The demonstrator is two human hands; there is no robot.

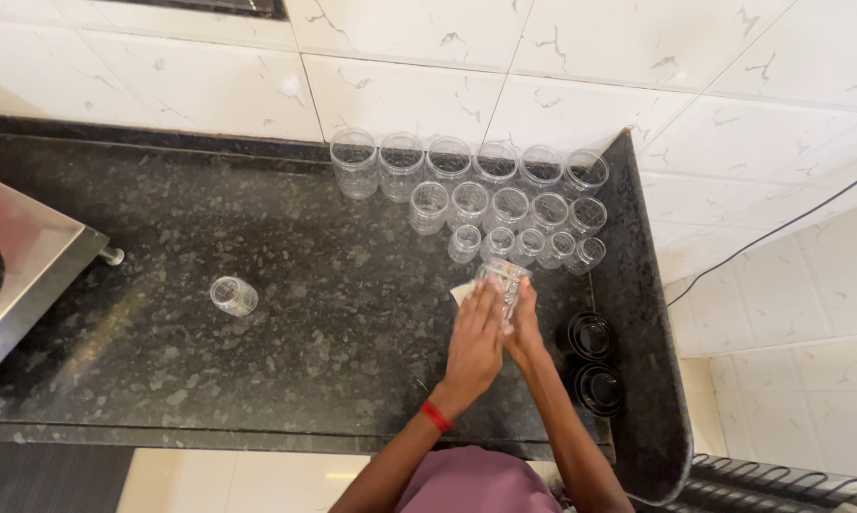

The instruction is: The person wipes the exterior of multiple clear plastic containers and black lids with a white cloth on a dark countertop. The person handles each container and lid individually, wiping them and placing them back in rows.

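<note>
A small clear jar (pixel 504 277) is held over the dark granite counter (pixel 286 313). My left hand (pixel 473 340) presses a pale cloth (pixel 462 291) against the jar's side; a red band circles that wrist. My right hand (pixel 525 328) grips the jar from the right. Just behind them stand several clear jars in three rows (pixel 490 195), large ones at the back and small ones in front. One more clear jar (pixel 234 295) lies on its side, alone, to the left.
Two stacks of black lids (pixel 592 335) sit to the right of my hands near the counter's raised edge. A steel stove (pixel 15 266) fills the left end. White marbled tiles back the counter. A black cable (pixel 770 233) runs down the right wall.
</note>
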